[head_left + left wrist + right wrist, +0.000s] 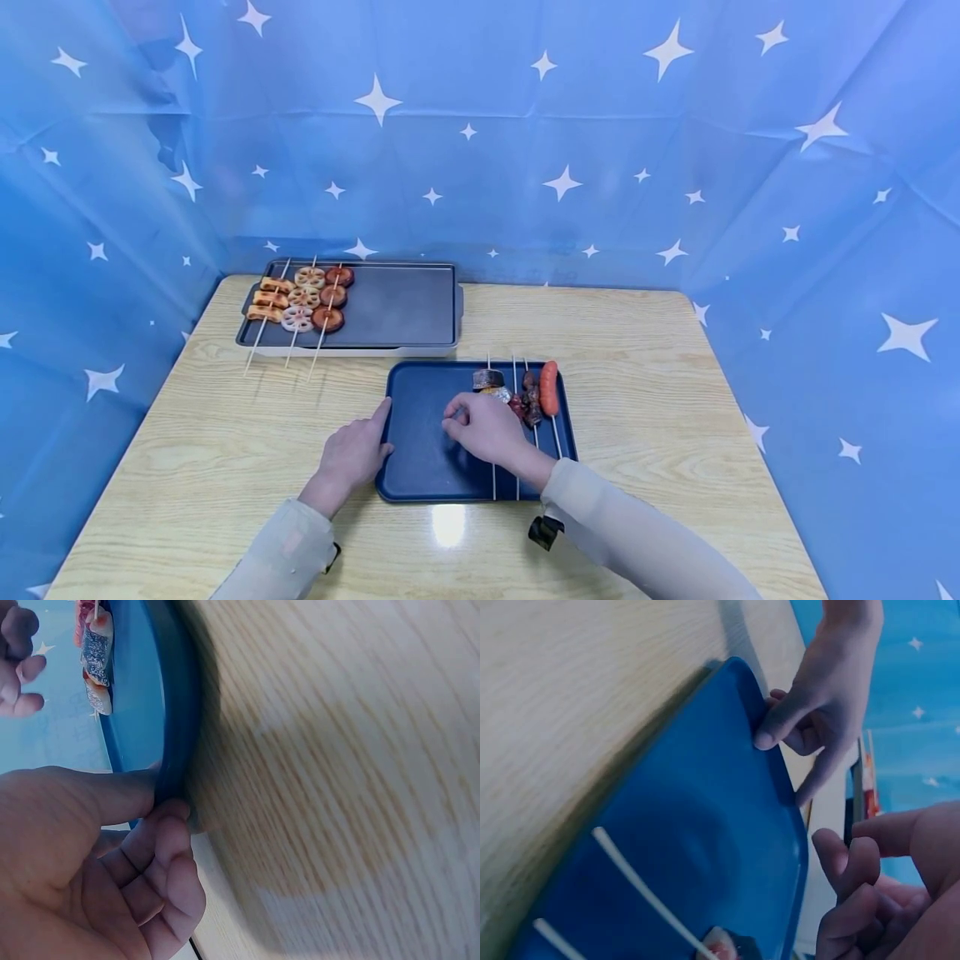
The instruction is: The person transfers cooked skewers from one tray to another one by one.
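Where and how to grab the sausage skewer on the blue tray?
Pinch the bare stick just below the sausage, probably from above: it lies between the right rim of the tray and the dark skewer, so side room looks tight. In the head view, the right sleeve hides its near end.

Silvery skewer point(488, 380) part-hidden behind R hand point(491, 429), head view; btm-cropped in R wrist view.
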### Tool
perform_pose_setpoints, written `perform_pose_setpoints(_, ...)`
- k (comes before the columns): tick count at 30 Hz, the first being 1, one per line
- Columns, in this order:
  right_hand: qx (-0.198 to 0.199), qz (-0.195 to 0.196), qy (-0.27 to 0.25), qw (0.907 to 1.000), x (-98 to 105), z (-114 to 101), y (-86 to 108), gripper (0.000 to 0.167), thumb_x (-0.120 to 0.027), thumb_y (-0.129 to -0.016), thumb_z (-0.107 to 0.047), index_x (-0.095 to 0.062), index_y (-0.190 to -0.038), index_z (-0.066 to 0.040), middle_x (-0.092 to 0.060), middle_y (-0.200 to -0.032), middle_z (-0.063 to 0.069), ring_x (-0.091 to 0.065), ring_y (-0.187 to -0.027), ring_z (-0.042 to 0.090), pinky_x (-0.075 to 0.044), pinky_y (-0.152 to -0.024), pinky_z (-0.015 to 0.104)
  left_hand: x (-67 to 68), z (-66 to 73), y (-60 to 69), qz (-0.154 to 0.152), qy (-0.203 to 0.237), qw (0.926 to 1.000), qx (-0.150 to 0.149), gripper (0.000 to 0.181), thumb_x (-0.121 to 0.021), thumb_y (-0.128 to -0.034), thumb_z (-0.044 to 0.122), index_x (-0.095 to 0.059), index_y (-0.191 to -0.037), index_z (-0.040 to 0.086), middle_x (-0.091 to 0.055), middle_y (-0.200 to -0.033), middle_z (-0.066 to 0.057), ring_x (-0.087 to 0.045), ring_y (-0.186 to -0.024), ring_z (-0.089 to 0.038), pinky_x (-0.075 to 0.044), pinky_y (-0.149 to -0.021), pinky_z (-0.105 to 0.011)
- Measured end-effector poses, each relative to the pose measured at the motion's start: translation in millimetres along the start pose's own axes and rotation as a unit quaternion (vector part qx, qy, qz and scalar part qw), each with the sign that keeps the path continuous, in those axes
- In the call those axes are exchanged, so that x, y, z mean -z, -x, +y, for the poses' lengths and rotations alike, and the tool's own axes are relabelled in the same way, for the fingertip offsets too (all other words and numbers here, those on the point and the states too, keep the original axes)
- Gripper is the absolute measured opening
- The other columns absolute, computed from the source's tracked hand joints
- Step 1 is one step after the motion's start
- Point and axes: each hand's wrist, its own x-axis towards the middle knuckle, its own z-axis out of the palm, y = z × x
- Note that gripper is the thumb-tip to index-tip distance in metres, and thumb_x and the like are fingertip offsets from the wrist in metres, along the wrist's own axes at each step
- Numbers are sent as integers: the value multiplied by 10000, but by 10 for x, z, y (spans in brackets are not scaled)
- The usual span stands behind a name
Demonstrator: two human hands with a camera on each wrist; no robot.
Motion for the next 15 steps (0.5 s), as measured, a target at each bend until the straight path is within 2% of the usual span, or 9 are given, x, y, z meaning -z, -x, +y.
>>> perform_pose_setpoints(6,138,82,299,9994,-15,-82,-111,123,-675,-898,-270,-719,-980,-190,-704,-782,-89,-577,-626,18,-441,-552,230,3,12,6,-12,19,10000,-7,724,-740,-856,251,-406,-1474,79,-712,-917,-118,-637,-678,-237,-461,-530,-378)
perform_pose_setpoints(15,340,-12,363,9988,-13,-320,-306,223,-650,-924,-299,-724,-1076,-153,-722,-834,-60,-585,-616,19,-453,-558,223,-3,10,5,38,-1,10000,7,712,-741,-854,251,-418,-1466,85,-718,-964,-141,-667,-727,-288,-487,-556,-410)
